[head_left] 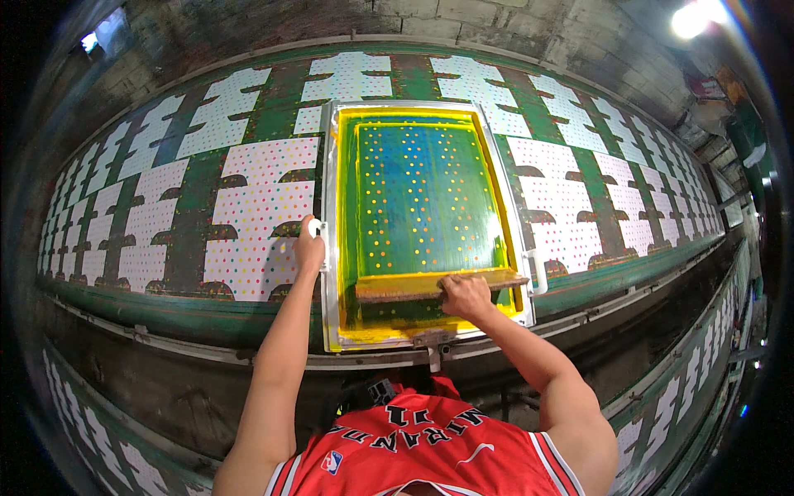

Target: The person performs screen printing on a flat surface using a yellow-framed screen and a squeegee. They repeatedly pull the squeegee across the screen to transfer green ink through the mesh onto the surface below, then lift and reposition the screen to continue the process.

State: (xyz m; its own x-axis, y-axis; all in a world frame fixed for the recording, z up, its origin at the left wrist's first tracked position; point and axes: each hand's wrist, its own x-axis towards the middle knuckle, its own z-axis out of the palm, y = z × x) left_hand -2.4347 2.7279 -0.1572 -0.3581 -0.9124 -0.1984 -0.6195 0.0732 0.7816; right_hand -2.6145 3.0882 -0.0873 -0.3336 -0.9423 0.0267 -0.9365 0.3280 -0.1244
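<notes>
Left hand point(308, 250) wrapped on the white handle point(323, 236), nine o'clock of our screen frame point(328, 165); right hand point(467, 297) clutching the squeegee point(397, 287), inside toward six! Uneven pressure could streak our print, a nudged frame smear it. Within the frame, yellow ink point(376, 333) coats the borders.

Light: 1 lamp point(699, 18) is glaring at upper right, burning out to white; 1 smaller bright patch point(89, 41) is showing at upper left. Worktop point(281, 99): receiving fairly bright light. Framed screen point(413, 194): showing pale glare along its right side. Aisle point(604, 355) nearest the wearer: lying in dim shadow. Distortion: fisheye curvature is bending long edges; black vignetting is swallowing the corners. Focus: centre is appearing crisp, rim is softening.
</notes>
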